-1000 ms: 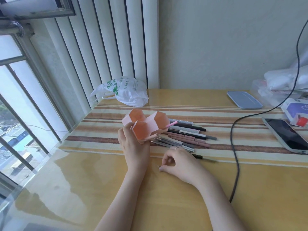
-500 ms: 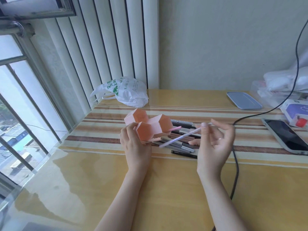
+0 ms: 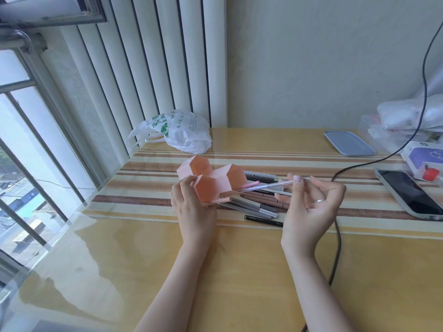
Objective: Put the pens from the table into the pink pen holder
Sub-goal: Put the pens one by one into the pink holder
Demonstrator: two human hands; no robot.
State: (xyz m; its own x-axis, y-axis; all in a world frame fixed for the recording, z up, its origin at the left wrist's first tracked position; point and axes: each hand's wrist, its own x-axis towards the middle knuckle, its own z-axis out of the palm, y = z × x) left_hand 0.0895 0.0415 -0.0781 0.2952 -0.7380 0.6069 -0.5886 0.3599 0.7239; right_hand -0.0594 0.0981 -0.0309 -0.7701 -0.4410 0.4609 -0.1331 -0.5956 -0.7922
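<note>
Over at the far left, a barred window point(image 3: 21, 149) looks out on rooftops, with white vertical blinds point(image 3: 153, 68) running beside it. A white plastic bag point(image 3: 176, 131) with green print sits slumped at the back of the table point(image 3: 239, 271), just behind the striped mat point(image 3: 311, 164). Now the action: the left hand point(image 3: 191, 209) is wrapped around the pink pen holder point(image 3: 212, 180), fingers curled on its near side, tipping it so the three hexagonal openings face to the right, toward the pens. A pink pen point(image 3: 250, 182) pokes out of the rightmost compartment. Right beside the holder, the loose pens point(image 3: 257, 203) lie in a bundle on the mat, grey, brown and black ones, touching or overlapping each other, with one black pen point(image 3: 263, 220) lying apart at the near edge of the mat. Above that bundle, the right hand point(image 3: 309, 207) pinches a pale lilac pen point(image 3: 268, 186) between thumb and fingertips, palm turned toward the camera, the pen's far end pointing at the holder's opening; whether the tip is inside yet, I cannot tell. A ring shows on one finger. A black cable point(image 3: 338, 255) trails down past the right wrist. Farther right, a grey-blue lid point(image 3: 348, 146) lies flat at the back, a phone point(image 3: 412, 195) rests screen up on the mat, and a purple-and-white box point(image 3: 424, 158) sits at the edge.
</note>
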